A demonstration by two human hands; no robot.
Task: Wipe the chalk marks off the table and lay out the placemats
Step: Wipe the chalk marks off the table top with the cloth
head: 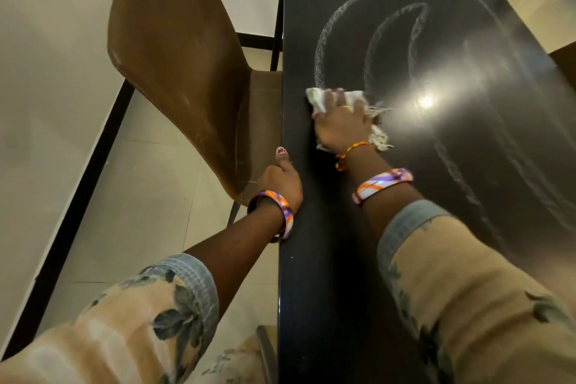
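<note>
Presently: right hand (pixel 341 125) flat, fingers spread, pressing white cloth (pixel 318 98) onto black table (pixel 327 259) near left edge. Chalk marks (pixel 339 15) curve across tabletop beyond cloth. Left hand (pixel 282 179) grips table edge, thumb extended. Brown chair (pixel 180 72) beside table.

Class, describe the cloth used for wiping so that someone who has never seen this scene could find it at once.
Start at the long black table covered in curved white chalk marks. Near its left edge, beside the brown moulded chair, the right hand presses flat on a crumpled whitish cloth. It is the only soft, frayed object on the table, its loose threads sticking out from under the palm.
</note>
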